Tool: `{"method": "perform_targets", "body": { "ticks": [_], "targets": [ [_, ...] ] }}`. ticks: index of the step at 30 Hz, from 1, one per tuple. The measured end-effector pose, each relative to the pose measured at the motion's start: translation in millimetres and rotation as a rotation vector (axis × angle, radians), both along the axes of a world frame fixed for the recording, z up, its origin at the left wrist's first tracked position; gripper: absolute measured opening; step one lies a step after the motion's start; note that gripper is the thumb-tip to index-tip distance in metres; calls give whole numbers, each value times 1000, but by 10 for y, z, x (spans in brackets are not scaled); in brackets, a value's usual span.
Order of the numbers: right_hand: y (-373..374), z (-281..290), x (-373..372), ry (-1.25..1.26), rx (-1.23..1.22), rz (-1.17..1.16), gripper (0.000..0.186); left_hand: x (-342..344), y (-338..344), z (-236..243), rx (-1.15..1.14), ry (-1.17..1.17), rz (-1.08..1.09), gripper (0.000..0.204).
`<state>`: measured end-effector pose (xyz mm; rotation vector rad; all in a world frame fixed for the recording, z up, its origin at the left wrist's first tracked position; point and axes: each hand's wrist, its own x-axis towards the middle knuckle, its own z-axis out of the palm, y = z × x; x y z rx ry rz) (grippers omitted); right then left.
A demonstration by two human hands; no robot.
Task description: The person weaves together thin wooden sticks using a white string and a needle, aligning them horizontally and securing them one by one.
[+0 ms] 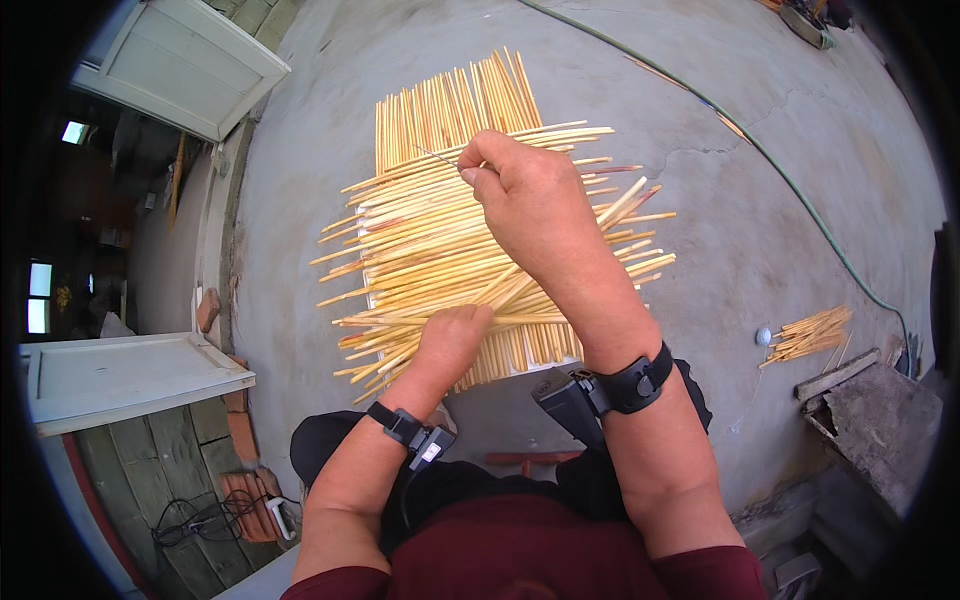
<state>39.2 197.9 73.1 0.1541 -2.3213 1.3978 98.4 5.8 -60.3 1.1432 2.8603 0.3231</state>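
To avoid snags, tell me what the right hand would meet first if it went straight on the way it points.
Leftward and slightly forward, the right hand with its thin, dark, needle-like tool would likely first meet the slender, pale yellow stalks pointing forward; hand height is unclear.

The person wears a dark maroon shirt (520,550) with short sleeves (715,575). Ahead of the shirt are black trousers (322,442). Beyond the shirt's left side, a black wristband (395,424) carries a small dark box (440,437) with a white label (431,452); beyond its right side, a wider black strap (635,384) bears a bulkier, angular black case (566,402).
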Motion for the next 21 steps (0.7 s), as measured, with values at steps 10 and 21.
{"method": "perform_targets", "body": {
  "ticks": [10,21],
  "targets": [
    [81,-668,97,-491,815,503,72,158,-44,-90,29,-35,-58,12],
    [-62,-1767,475,-404,1072,430,56,185,-190,-579,85,50,87,33]
  ]
}}
